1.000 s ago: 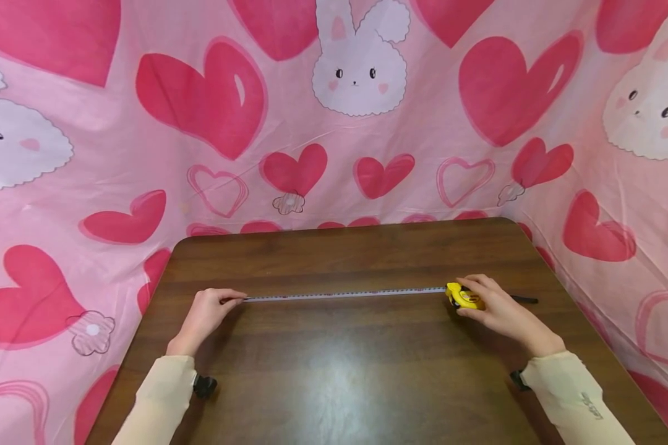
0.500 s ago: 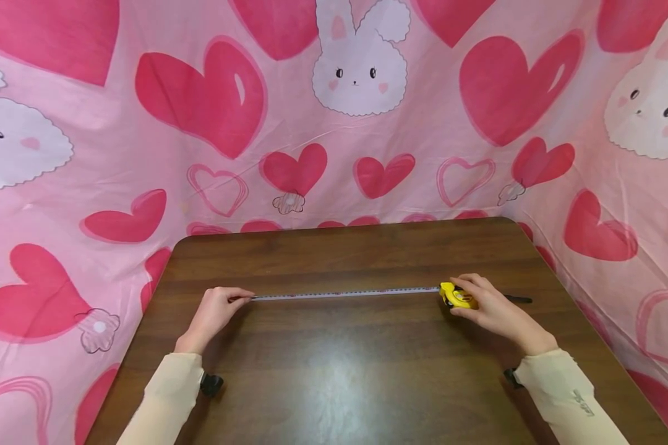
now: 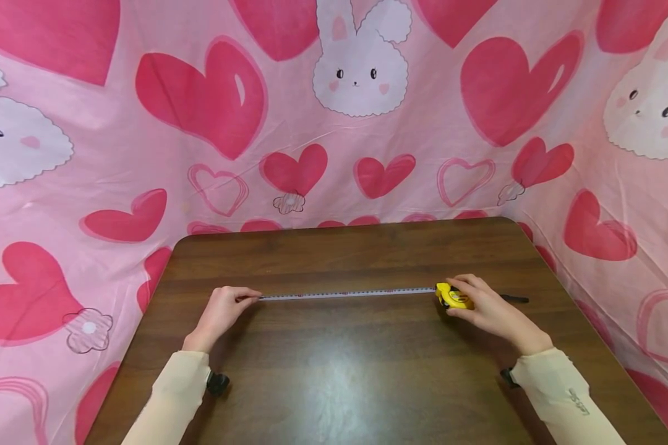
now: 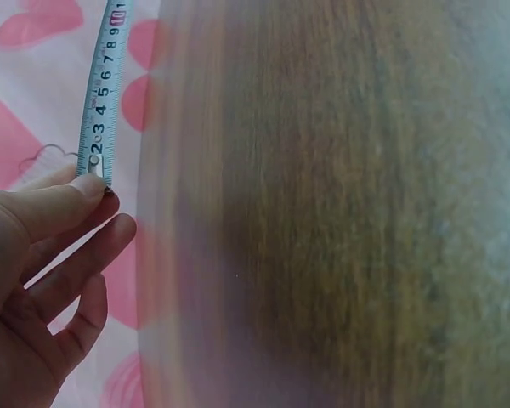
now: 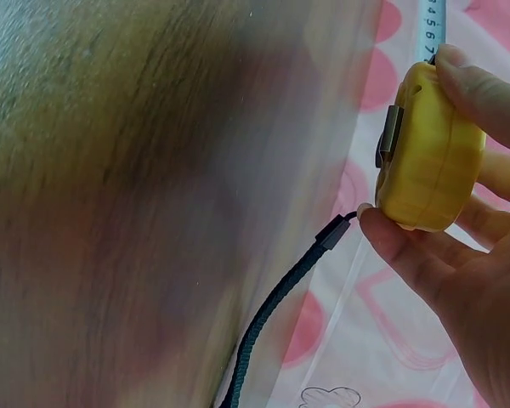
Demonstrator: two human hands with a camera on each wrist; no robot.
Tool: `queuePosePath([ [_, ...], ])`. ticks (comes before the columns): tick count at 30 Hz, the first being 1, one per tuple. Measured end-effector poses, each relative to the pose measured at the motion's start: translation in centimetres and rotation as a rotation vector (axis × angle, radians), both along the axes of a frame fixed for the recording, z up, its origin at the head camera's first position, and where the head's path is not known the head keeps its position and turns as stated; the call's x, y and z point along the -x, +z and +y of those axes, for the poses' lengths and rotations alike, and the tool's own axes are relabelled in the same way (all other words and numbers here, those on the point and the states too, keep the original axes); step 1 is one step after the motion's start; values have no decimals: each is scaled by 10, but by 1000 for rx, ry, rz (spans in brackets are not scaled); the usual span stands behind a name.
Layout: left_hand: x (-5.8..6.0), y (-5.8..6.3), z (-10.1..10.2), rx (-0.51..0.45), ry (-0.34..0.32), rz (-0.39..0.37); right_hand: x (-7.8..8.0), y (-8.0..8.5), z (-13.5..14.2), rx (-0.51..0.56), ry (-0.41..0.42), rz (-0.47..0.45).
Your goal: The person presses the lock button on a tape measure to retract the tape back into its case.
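Note:
A yellow tape measure (image 3: 453, 296) is gripped by my right hand (image 3: 487, 312), thumb and fingers about its case in the right wrist view. Its white blade (image 3: 345, 293) runs out leftward, nearly level, across the head view. At the far end, my left hand (image 3: 222, 314) pinches the blade's tip between thumb and fingers. Low numbers on the blade (image 4: 102, 98) show right above that thumb in the left wrist view. A dark wrist strap (image 5: 276, 297) hangs from the case.
Beneath both hands lies a brown wooden table (image 3: 334, 358) with rounded far corners. A pink cloth (image 3: 367, 136) printed with hearts and rabbits hangs close around its back and sides. A dark wrist camera (image 3: 218, 384) sits under the left sleeve.
Both hands have drawn closer together: the left moved right, and the right moved slightly left with the tape measure. The visible length of blade has become shorter.

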State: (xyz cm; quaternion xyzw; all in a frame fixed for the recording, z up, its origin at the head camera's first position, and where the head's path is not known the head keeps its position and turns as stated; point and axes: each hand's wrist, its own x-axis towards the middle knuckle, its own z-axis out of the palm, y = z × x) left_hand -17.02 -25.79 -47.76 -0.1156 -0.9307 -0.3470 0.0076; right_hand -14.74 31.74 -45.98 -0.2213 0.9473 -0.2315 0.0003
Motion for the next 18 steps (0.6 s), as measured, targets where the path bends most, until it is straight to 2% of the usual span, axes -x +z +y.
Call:
queuePosePath([
  [5,1,-1,2,-17,-9,-3,1,-1,-4,13,6,8],
  [11,3,-3,7,-9,-21,27,2,-2,-9,15,3,-13],
  [18,3,-5,13,0,-42,44,4,-4,-14,20,25,3],
])
